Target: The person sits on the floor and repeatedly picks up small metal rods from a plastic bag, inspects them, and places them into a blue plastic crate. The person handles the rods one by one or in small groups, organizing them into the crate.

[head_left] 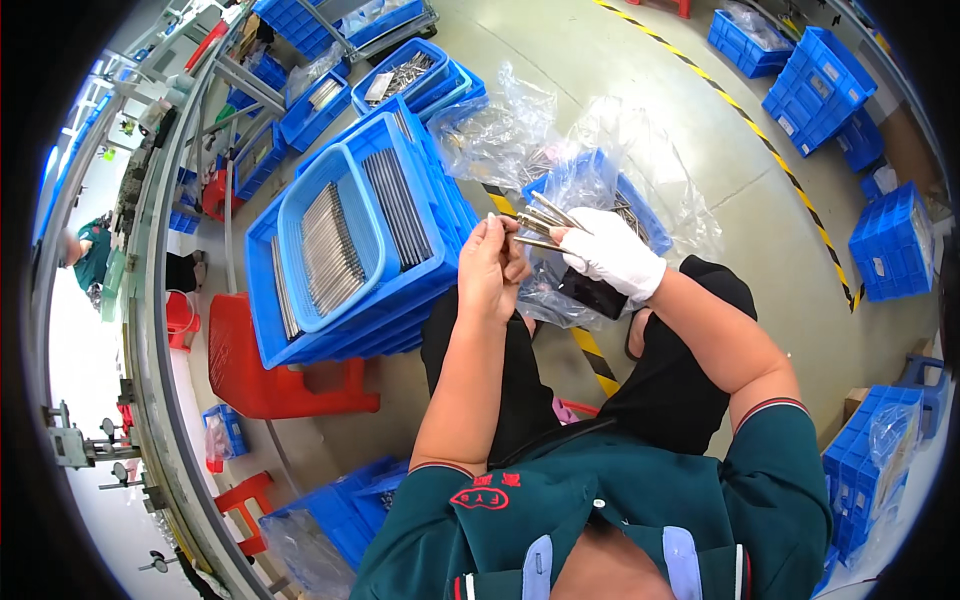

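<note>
My right hand [612, 258], in a white glove, is closed around several slim metal rods [545, 216] that point to the left in a loose fan. My bare left hand [488, 268] is beside the rods' left ends with its fingers curled and pinched together; whatever lies in the pinch is too small to make out. To the left, a light blue basket [290, 255] full of rods in a neat row [332, 245] sits in a big blue crate [262, 330]. Darker rods [396, 208] line the crate beside the basket. A dark, shiny object [594, 293] shows below my right hand.
Beyond my hands, a blue crate [648, 222] holds rods among crumpled clear plastic bags [500, 118]. A red stool [240, 360] is under the big crate's left side. More blue crates [820, 90] stand along the right, past yellow-black floor tape [770, 150]. A metal-framed bench [165, 330] runs down the left.
</note>
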`<state>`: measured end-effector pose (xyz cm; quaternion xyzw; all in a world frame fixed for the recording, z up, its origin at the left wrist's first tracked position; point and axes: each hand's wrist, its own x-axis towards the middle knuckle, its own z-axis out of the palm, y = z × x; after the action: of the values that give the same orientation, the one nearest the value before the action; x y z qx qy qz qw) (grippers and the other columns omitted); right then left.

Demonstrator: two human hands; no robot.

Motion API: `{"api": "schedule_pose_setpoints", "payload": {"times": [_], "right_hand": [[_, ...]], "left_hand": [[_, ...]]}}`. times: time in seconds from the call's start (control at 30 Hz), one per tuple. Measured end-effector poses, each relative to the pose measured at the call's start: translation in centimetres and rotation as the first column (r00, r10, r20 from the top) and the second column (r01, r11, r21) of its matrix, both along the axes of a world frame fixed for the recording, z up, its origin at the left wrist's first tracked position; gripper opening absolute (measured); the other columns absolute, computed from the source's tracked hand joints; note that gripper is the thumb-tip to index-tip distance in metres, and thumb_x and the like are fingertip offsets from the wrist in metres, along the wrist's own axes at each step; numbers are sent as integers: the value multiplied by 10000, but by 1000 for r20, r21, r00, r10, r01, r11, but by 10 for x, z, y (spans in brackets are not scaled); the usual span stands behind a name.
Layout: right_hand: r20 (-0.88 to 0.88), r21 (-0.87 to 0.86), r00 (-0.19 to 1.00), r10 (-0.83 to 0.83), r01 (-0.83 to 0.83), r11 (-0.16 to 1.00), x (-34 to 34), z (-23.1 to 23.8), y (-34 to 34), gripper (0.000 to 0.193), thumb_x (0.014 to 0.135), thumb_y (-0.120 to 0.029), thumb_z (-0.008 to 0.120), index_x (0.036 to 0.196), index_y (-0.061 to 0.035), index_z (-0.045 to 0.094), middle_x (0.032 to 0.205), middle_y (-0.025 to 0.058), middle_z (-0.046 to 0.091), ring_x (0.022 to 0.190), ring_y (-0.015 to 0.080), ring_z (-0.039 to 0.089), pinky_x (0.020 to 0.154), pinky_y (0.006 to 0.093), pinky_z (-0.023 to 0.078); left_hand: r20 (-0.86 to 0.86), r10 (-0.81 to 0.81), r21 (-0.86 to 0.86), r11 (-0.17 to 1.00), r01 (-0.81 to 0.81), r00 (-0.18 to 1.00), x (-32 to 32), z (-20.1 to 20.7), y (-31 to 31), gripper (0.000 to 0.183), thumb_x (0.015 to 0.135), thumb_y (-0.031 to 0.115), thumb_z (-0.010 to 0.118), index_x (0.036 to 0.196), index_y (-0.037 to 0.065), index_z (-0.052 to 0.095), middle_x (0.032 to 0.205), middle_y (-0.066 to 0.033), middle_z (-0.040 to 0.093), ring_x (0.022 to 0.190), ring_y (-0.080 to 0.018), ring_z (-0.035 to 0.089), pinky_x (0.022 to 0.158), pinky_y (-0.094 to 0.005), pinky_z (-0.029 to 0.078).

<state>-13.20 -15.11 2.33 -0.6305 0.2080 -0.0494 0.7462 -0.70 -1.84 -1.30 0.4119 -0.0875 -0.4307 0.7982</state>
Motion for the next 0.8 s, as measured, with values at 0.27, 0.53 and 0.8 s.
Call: {"api": "schedule_pose_setpoints", "payload": {"times": [0.27, 0.53, 0.8], "right_hand": [[31, -221, 999, -21, 27, 975, 4, -9, -4, 206, 881, -243, 576, 796, -57, 554, 632, -26, 472, 543, 54, 403, 486, 224, 321], [41, 86, 999, 14, -17, 996, 8, -17, -6, 191, 868, -232, 593, 848, -44, 569, 633, -14, 494, 527, 46, 428, 461, 204, 325], [7, 46, 999, 51, -52, 998, 12, -22, -3, 182, 858, -219, 597, 837, -43, 554, 633, -6, 511, 505, 46, 430, 437, 199, 326]], "left_hand": [[-58, -92, -103, 991, 85, 994, -4, -4, 1, 281, 965, 297, 465, 917, 40, 568, 669, -49, 525, 473, -98, 397, 468, -241, 322], [-19, 33, -48, 998, -34, 999, -5, -5, 2, 264, 957, 296, 487, 919, 46, 564, 718, -54, 562, 519, -115, 451, 496, -252, 366], [28, 100, -15, 995, -100, 995, -6, -3, 5, 250, 955, 300, 491, 929, 57, 546, 772, -52, 583, 605, -124, 538, 559, -267, 463]]}}
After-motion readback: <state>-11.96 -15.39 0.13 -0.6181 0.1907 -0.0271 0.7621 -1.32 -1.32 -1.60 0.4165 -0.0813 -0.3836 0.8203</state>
